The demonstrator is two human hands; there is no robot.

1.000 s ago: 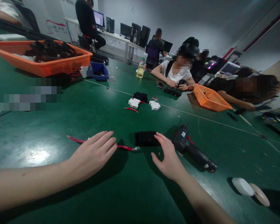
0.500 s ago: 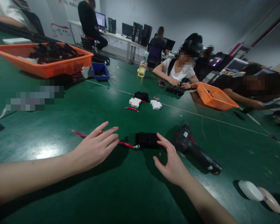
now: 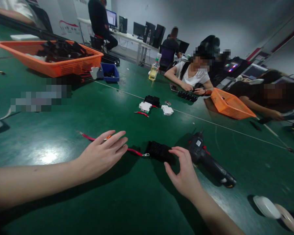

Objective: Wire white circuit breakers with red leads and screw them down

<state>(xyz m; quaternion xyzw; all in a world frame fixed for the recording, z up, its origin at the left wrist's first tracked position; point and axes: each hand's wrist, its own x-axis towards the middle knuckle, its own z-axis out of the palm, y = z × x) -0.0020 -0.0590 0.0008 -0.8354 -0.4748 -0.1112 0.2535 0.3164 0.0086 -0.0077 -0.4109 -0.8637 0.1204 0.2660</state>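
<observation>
My left hand [image 3: 101, 153] lies over a red wire [image 3: 134, 151] on the green table [image 3: 127, 202], fingers stretched out and apart, holding nothing. The wire ends in a metal ring lug next to a black block-shaped part [image 3: 159, 150]. My right hand [image 3: 185, 171] curls its fingers round the right end of that black part, thumb below and fingers above. Just right of the hand lies a black electric screwdriver [image 3: 209, 160].
Further out lie white parts [image 3: 145, 106], another black part [image 3: 152, 100] and a short red wire [image 3: 141, 113]. Orange baskets stand at far left [image 3: 63, 68] and far right [image 3: 229, 106]. A blue bin [image 3: 110, 72] and a bottle [image 3: 154, 70] stand behind. People sit across. White discs [image 3: 267, 207] lie near right.
My right hand went from open and hovering beside the black part to curled on its right end. The part has shifted slightly. My left hand stayed over the red wire.
</observation>
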